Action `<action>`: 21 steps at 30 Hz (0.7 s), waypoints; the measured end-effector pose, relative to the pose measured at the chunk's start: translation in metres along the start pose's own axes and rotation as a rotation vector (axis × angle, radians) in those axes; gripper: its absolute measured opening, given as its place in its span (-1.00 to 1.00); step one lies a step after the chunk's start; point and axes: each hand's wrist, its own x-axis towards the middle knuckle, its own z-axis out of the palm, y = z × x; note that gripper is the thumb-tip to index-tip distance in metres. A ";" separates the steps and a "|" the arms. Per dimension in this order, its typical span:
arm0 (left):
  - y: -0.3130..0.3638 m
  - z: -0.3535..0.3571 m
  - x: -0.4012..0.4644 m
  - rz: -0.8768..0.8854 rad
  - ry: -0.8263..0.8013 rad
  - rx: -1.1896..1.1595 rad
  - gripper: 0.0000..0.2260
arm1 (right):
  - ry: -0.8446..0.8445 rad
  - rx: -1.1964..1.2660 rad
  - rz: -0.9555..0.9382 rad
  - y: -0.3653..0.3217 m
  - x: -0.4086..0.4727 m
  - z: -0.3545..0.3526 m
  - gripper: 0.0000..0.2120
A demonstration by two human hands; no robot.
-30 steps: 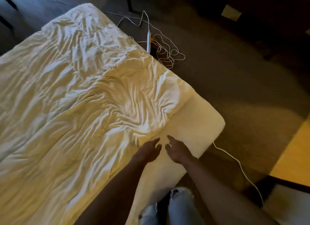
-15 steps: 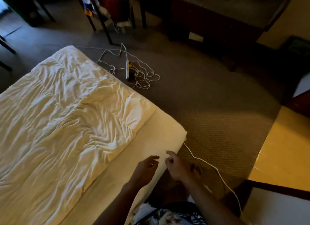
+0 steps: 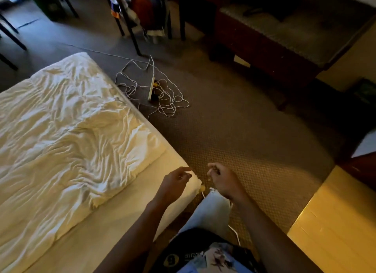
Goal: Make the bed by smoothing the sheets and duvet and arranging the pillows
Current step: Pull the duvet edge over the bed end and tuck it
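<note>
Duvet (image 3: 67, 142) released, now lying wrinkled left of my left hand (image 3: 175, 181); both hands lifted off, left loose, right hand (image 3: 221, 180) loosely curled, empty. Smoothing unfinished.

Rumpled duvet (image 3: 67, 142) (hands (image 3: 177, 183) nearby)

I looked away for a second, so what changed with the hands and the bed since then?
Both hands drew back off the bed: left hand now hovers at the bare mattress corner, right hand over the brown carpet. Neither holds anything. The wrinkled white duvet lies unchanged.
</note>
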 end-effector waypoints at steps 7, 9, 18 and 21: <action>0.048 -0.003 0.096 -0.145 0.022 -0.247 -0.74 | -0.157 -0.035 -0.049 -0.025 0.083 -0.037 -0.73; 0.067 -0.007 0.132 -0.172 0.051 -0.301 -0.77 | -0.192 -0.057 -0.048 -0.036 0.120 -0.055 -0.73; 0.190 -0.085 0.282 -0.157 0.081 -0.392 -0.75 | -0.287 -0.143 -0.127 -0.179 0.311 -0.134 -0.77; 0.208 -0.122 0.311 -0.150 0.104 -0.397 -0.81 | -0.271 -0.138 -0.124 -0.219 0.357 -0.135 -0.76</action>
